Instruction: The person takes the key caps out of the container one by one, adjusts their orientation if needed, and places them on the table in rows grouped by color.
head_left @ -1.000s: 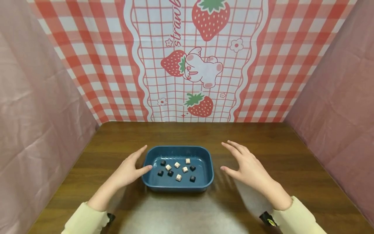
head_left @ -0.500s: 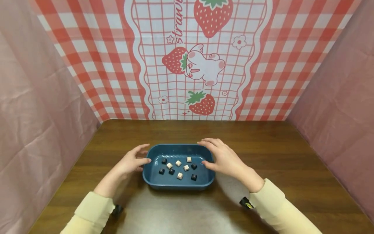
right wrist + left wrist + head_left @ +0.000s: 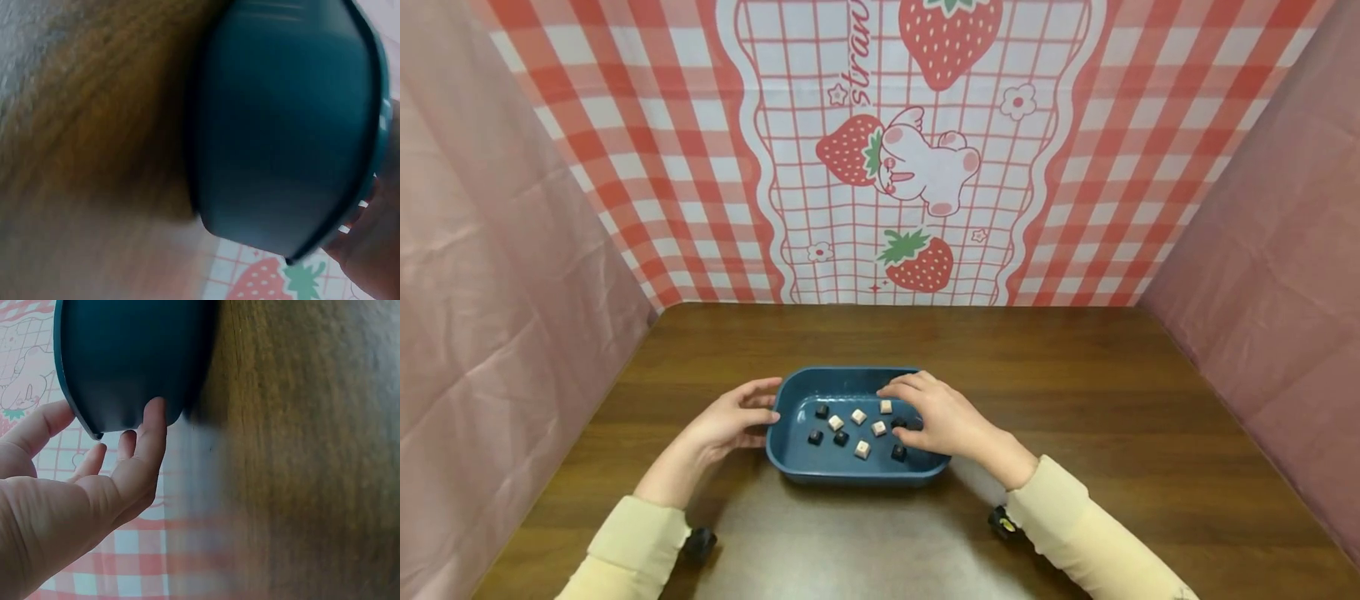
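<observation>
A blue rectangular tray (image 3: 857, 478) stands on the table, holding several small white keycaps (image 3: 862, 450) and black keycaps (image 3: 841, 437). At the tray's left end, my left hand (image 3: 718, 425) steadies it, thumb at the rim and bent fingers against the outer wall. The left wrist view shows these fingers (image 3: 150, 434) on the wall. Over the right part of the tray hovers my right hand (image 3: 943, 421), its thumb and fingers spread apart above the keycaps. It partly hides a black keycap. In the right wrist view the tray wall covers the fingertips.
The brown wooden table (image 3: 1045, 358) extends around the tray. Behind it hangs a red-and-white checked cloth (image 3: 700, 167) with strawberries. Pink curtains (image 3: 1262, 250) close off both sides.
My right hand has moved left from beside the tray to above its right part. My left hand has come to the tray's left end. The keycaps lie in the same arrangement.
</observation>
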Available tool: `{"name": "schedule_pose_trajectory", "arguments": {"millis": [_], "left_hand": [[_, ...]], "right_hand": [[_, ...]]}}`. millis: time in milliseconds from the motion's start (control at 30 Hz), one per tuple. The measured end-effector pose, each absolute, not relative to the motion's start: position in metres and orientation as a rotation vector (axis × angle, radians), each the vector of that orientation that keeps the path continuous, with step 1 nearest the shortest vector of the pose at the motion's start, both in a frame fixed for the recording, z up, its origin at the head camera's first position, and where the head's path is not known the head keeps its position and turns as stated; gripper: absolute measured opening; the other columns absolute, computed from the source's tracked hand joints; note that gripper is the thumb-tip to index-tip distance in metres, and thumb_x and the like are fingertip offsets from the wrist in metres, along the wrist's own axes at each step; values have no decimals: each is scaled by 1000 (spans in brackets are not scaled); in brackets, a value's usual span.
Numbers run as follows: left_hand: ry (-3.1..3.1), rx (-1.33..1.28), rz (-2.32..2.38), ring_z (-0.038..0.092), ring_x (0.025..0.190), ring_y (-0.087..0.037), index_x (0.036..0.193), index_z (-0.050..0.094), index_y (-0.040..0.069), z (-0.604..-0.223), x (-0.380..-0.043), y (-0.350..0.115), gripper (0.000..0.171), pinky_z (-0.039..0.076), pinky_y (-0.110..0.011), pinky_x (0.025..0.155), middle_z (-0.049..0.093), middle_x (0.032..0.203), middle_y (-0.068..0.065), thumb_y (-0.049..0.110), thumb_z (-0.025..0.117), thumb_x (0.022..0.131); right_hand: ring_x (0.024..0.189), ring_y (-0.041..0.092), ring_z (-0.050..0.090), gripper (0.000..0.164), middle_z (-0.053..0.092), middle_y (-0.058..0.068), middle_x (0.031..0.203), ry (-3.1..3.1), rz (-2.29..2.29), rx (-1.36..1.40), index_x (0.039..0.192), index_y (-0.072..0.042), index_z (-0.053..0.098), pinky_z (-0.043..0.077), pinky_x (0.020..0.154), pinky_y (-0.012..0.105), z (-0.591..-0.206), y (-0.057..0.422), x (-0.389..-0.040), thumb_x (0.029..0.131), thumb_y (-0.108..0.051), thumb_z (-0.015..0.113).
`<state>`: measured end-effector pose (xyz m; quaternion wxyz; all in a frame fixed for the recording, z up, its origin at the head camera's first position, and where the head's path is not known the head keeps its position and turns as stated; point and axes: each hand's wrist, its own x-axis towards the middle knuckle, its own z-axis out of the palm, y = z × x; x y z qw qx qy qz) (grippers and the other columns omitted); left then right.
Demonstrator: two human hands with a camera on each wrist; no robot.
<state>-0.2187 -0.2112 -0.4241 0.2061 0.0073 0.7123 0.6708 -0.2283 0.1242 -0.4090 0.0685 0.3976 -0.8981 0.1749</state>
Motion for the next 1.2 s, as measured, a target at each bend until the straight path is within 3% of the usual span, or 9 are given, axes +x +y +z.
{"name": "schedule_pose_trajectory", "arguments": {"millis": [200,433,833,1200], "left_hand": [[1924,25,1901,58,102,-24,147,26,5,-426,-217,-212,61,52,-46,81,36,141,-29,2,53,92],[1884,11,1935,58,102,-24,147,25,5,-424,-215,-211,62,52,-46,80,35,141,-30,2,53,92],[2058,23,1900,60,97,-23,146,30,5,-422,-208,-205,58,55,-40,76,37,139,-28,2,54,93],[2102,-2,1848,50,120,-39,146,33,11,-422,-204,-203,64,55,-41,78,36,141,-25,0,59,89]], "right_hand": [[107,16,51,43,60,-3,118,-2701,451,1320,120,-19,62,47,89,37,-417,111,-232,79,-28,74],[98,13,49,37,61,-6,112,-2679,290,1484,116,-21,64,45,80,32,-422,91,-236,81,-30,73],[104,12,51,30,62,-8,116,-2701,197,1604,115,-24,64,45,84,32,-428,78,-238,87,-31,67],[105,14,51,22,62,-8,114,-2707,126,1644,110,-25,65,46,93,45,-431,74,-237,88,-28,66]]}}
